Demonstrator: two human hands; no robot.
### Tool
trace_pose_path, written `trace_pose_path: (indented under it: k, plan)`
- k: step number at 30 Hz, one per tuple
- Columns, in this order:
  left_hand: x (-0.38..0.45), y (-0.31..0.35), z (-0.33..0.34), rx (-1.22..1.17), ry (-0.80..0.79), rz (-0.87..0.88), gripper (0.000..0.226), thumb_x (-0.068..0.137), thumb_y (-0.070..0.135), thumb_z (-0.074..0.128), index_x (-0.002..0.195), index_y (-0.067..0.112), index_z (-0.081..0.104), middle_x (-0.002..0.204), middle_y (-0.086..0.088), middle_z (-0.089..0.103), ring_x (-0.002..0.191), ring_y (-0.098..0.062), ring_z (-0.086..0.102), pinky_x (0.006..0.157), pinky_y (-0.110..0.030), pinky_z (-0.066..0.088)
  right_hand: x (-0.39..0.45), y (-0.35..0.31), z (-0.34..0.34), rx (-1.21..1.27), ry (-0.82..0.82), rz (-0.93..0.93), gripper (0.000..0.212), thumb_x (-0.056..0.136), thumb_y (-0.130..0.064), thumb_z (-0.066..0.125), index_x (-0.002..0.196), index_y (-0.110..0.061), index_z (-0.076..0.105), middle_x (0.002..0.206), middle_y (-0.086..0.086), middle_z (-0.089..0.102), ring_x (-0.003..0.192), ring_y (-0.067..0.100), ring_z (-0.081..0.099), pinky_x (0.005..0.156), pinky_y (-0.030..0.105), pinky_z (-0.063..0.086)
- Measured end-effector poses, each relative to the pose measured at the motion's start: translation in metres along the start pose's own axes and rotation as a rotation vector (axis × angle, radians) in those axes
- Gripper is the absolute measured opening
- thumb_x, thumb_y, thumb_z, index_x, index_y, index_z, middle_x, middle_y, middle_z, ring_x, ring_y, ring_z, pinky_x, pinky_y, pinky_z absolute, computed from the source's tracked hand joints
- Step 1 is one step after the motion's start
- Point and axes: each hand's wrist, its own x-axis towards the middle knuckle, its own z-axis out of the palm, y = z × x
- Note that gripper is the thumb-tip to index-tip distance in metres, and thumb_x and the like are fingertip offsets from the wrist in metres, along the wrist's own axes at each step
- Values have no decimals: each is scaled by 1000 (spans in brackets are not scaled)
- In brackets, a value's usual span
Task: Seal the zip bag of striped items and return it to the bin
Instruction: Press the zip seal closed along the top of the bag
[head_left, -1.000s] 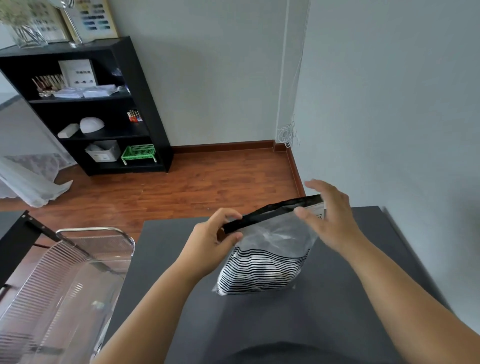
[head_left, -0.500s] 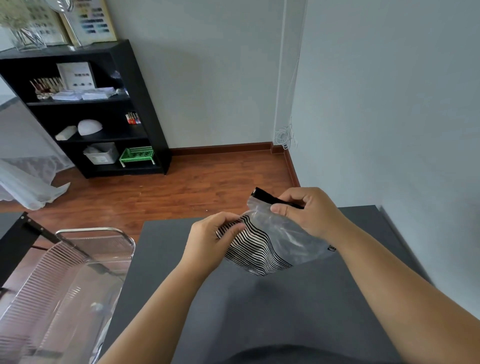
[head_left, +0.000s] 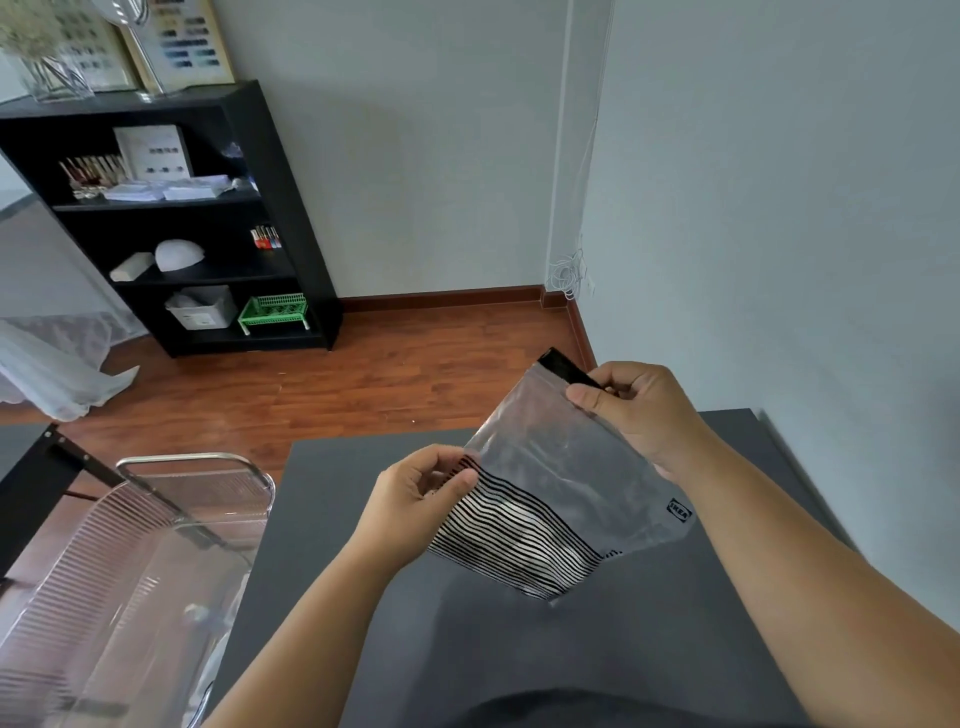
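Note:
A clear zip bag (head_left: 561, 483) with a black zip strip and black-and-white striped items in its lower part hangs tilted above the dark grey table (head_left: 519, 649). My left hand (head_left: 415, 493) pinches the bag's left edge where the stripes begin. My right hand (head_left: 634, 410) grips the black strip at the bag's upper right corner. A clear plastic bin (head_left: 171, 545) with ribbed walls stands at the table's left side, lower left in view. I cannot tell whether the zip is closed.
A black shelf unit (head_left: 291, 208) with a green basket (head_left: 272, 312), a white box and small items stands against the far wall. Wooden floor lies beyond the table. A grey wall runs close along the right. White fabric lies on the floor at far left.
The bag was lifted off the table and turned from upright to tilted. My right hand closed on the black strip. My left hand shifted from the strip to the striped left edge.

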Motion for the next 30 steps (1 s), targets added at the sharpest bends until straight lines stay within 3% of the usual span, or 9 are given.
trace_pose_path:
  k: [3,6,8,13,16,20,24,27,30]
  plan:
    - [7,17,5,2,25,69,19,81,41,73,100,45,72,88,11,74,78,-7,66,74,-21,53,0,-2,14,-158,-135,-13,7,78,-30,80,73,-29,76,62,-4,62,58,10,51,58,27,42]
    - [15,33,7,-12,121,175,8,87,33,71,89,39,75,80,4,75,74,-18,67,71,-29,53,-2,-7,29,-199,-259,-22,9,76,-33,82,74,-28,75,63,-3,62,56,8,48,55,23,38]
    - [17,35,5,-8,145,228,8,89,29,68,85,32,74,76,5,75,70,-16,69,67,-26,53,-2,-9,32,-179,-357,7,14,72,-38,84,78,-28,75,69,0,61,61,11,48,59,24,36]
    - [14,15,-12,-124,303,156,16,95,14,63,84,21,71,75,2,74,69,-11,68,70,-24,56,-1,2,5,-484,-613,224,33,60,-57,84,76,-29,77,57,-10,51,56,9,43,58,28,32]
    - [13,1,-30,-263,411,91,21,96,11,60,82,21,72,73,2,73,69,-10,67,68,-20,54,-6,15,-17,-509,-535,268,28,61,-53,83,75,-30,78,58,-10,54,56,8,46,59,28,34]
    - [9,-11,-43,-285,467,11,20,94,19,64,80,27,75,71,6,72,68,-5,63,68,-18,52,-10,25,-20,-40,-208,191,34,56,-48,84,81,-24,81,84,7,77,78,13,65,80,25,49]
    - [3,-17,-48,-189,412,-81,10,85,34,73,79,26,76,68,4,63,63,-8,49,66,-26,41,-5,26,-9,364,-94,94,34,55,-46,87,75,-21,79,76,-2,76,69,8,67,66,20,53]
    - [1,-15,-49,-121,358,-79,14,81,39,74,75,26,74,60,8,48,55,-8,37,53,-20,31,-1,23,-8,441,-65,83,41,48,-52,91,70,-20,76,75,0,75,68,14,67,64,21,55]
    - [2,-13,-48,-96,363,-85,14,84,34,74,74,24,73,57,8,43,54,-11,33,49,-24,28,1,26,-9,446,-42,80,44,45,-54,92,68,-21,75,72,-1,74,68,14,67,64,22,55]
